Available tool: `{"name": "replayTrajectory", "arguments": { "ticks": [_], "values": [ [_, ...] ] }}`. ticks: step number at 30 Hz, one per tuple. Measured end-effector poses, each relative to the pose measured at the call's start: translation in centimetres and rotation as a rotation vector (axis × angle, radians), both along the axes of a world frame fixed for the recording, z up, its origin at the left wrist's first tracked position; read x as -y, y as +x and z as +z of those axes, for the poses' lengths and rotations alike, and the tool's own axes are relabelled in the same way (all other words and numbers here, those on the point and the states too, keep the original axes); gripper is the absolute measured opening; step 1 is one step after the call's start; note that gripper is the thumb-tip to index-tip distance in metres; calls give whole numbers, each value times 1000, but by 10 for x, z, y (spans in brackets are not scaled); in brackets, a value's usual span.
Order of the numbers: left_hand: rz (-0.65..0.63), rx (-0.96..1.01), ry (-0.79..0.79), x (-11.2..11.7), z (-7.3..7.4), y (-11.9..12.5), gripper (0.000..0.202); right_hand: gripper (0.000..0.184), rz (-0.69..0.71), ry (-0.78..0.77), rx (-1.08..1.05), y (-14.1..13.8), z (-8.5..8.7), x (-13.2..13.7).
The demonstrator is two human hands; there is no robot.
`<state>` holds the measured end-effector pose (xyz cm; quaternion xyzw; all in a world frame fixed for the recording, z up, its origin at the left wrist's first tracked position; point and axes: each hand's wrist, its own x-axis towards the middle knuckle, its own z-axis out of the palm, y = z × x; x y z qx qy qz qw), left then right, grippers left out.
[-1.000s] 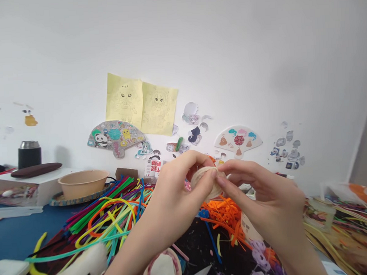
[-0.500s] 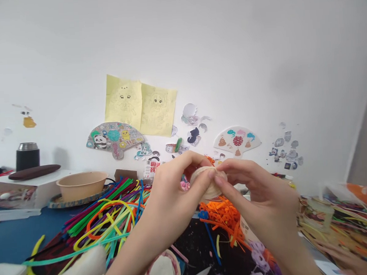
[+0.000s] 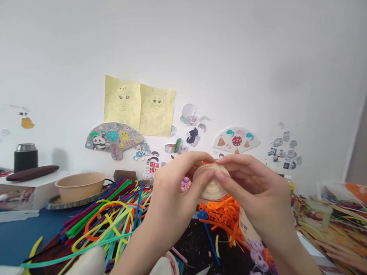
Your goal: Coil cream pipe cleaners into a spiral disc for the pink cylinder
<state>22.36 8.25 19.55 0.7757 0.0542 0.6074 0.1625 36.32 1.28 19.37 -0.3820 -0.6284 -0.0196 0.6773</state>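
Between left hand and right hand, cream coil stands pinched — face camera-ward.

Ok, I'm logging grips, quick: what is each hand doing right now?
Left hand: closed, pinching the cream coiled disc.
Right hand: closed, pinching the same disc from the other side.

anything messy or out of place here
Long colourful pipe cleaners lie in a loose tangle at left; short orange pieces are heaped beneath the cream coiled disc that the left hand and right hand pinch. Nothing looks damaged.
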Motion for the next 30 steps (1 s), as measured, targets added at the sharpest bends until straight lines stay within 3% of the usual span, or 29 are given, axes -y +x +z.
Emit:
{"name": "replayTrajectory", "arguments": {
  "ticks": [5, 11, 30],
  "values": [
    [34, 15, 18, 1, -1, 1, 5, 11, 57, -17, -90, 2, 0, -1],
    [68, 18, 47, 1, 0, 2, 4, 5, 148, -152, -128, 7, 1, -3],
    [154, 5, 193, 3, -2, 3, 7, 8, 132, -90, -75, 8, 1, -2]
  ]
}}
